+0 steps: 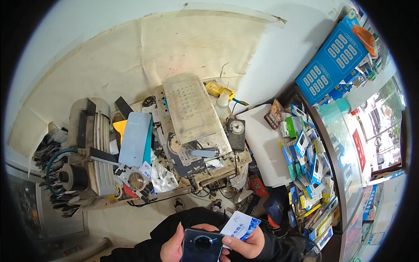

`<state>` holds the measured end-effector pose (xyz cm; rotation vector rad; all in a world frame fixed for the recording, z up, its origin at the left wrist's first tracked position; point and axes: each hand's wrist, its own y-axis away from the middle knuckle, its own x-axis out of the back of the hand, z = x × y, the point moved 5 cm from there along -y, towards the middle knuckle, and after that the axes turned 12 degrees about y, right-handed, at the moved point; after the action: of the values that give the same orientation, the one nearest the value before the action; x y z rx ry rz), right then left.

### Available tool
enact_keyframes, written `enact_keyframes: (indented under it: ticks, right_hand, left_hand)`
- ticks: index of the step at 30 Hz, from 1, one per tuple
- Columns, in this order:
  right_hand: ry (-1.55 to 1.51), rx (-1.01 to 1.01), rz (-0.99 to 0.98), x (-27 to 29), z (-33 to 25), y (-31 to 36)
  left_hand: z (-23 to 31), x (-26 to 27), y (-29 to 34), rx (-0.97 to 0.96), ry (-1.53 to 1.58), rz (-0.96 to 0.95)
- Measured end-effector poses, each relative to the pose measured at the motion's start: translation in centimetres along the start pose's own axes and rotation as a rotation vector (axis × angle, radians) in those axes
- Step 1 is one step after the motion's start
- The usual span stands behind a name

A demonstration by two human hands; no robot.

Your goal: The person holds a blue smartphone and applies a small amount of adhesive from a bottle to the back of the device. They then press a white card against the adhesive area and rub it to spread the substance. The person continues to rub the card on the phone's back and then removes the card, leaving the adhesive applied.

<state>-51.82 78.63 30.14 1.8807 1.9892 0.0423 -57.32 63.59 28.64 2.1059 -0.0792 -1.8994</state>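
Note:
Close to my body at the lower edge, my left hand (173, 245) is closed around a dark smartphone (196, 249). The phone's back faces up, showing a round camera ring. My right hand (252, 246) pinches a white and blue printed card (238, 223) under its thumb. That thumb also reaches the phone's right edge, and some right fingers pass beneath the phone. The card tilts up to the right, beside the phone's top corner. Part of the phone runs out of the picture at the bottom.
Ahead stands a cluttered workbench with a dusty perforated panel (192, 111), a blue-grey sheet (134, 137) and crumpled foil (163, 178). A grey motorised machine (98, 174) occupies its left. Many small boxes (312, 174) are piled at right along a glass counter (349, 161).

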Motion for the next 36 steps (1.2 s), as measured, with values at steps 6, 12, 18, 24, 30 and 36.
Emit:
enact_keyframes:
  ticks: [6,12,18,24,30,36]
  right_hand:
    - [-0.002,0.007,0.122,0.2,-0.8,-1.0]
    - [0.288,0.108,-0.043,1.8,-1.8,-2.3]
    - [0.175,-0.058,-0.229,3.8,-2.3,-3.3]
    - [0.282,0.038,-0.081,2.7,-2.4,-2.9]
    - [0.294,0.111,-0.016,2.0,-2.1,-3.0]
    - [0.225,-0.027,-0.001,2.0,-2.0,-3.1]
  left_hand:
    - [-0.3,-0.1,-0.1,0.014,-0.056,0.017]
    - [-1.0,0.1,-0.4,0.109,-0.063,-0.002]
    - [-1.7,0.1,-0.8,0.221,-0.052,-0.012]
    - [-1.1,-0.4,-1.0,0.184,-0.13,-0.016]
    - [-1.2,-0.8,-1.5,0.141,-0.127,-0.073]
    - [-1.4,-0.5,-1.7,0.195,-0.099,-0.079]
